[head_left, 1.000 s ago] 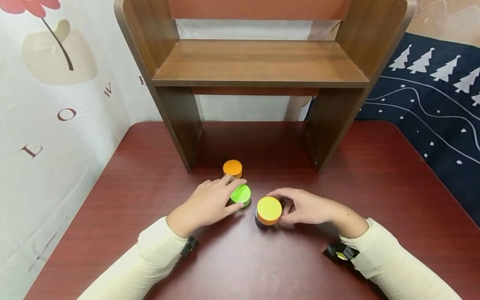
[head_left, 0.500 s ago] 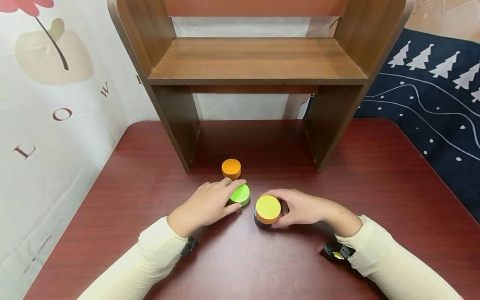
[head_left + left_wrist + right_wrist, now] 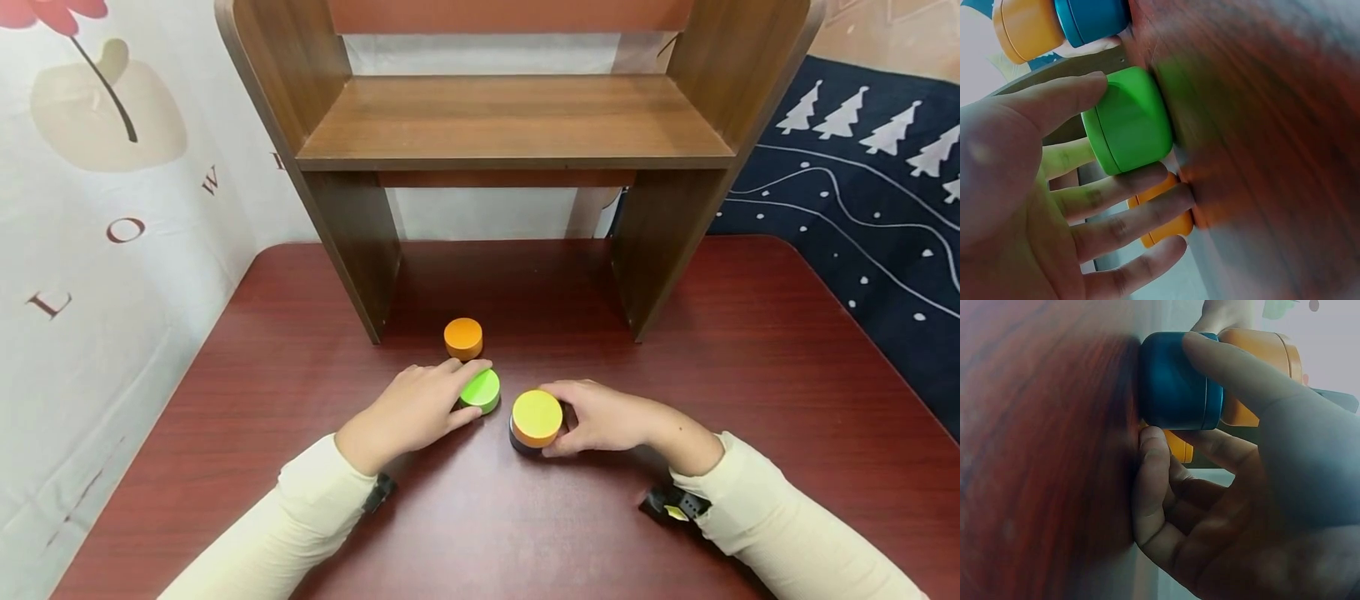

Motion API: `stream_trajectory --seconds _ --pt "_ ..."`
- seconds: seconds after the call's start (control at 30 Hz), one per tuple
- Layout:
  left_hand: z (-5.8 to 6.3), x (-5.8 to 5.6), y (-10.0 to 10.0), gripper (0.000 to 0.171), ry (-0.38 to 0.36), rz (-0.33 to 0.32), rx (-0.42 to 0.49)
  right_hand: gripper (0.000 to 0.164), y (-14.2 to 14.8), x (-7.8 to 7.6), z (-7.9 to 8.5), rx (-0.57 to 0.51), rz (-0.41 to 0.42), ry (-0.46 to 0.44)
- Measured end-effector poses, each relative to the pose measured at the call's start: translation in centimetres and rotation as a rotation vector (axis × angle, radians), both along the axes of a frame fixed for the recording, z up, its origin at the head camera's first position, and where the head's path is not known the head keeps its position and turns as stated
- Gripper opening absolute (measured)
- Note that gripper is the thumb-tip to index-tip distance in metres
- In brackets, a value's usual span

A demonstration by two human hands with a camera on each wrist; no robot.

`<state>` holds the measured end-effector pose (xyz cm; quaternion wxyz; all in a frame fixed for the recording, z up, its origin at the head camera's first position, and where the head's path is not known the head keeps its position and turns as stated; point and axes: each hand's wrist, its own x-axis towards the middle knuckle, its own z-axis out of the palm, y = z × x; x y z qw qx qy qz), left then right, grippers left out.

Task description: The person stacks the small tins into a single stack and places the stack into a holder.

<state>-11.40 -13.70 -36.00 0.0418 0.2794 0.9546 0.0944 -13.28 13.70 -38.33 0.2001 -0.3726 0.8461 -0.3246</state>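
Observation:
My left hand (image 3: 420, 408) holds a small round green tin (image 3: 482, 392) between thumb and fingers. In the left wrist view the thumb touches one side of that green tin (image 3: 1132, 119), and fingers lie along the opposite side. To the right, my right hand (image 3: 607, 415) grips a dark blue tin (image 3: 1175, 381) with the thumb on one side and fingers on the other. On top of the blue tin sits a yellow-orange tin (image 3: 537, 418). Both the green tin and the blue one stand on the table.
Another orange tin (image 3: 463, 338) stands just behind the green one, close to my left fingers. A brown wooden shelf unit (image 3: 517, 125) stands at the back of the dark red table (image 3: 480, 525). Printed cloths hang at the left and right.
My right thumb and fingers have moved in against the two-tin stack and taken hold of it. The left hand stays at the green tin. The head view has shifted slightly.

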Motion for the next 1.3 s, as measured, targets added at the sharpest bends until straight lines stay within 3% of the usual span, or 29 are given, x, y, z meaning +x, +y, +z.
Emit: stream_trajectory --seconds 0.77,1.3 --pt "-0.38 -0.48 -0.54 0.062 0.022 -0.017 0.011 0.048 0.08 0.07 0.11 -0.029 -0.017 -0.077" --pt "-0.07 -0.59 -0.6 0.061 0.025 -0.022 0.0 0.051 0.08 -0.04 0.19 -0.003 -0.032 -0.075"
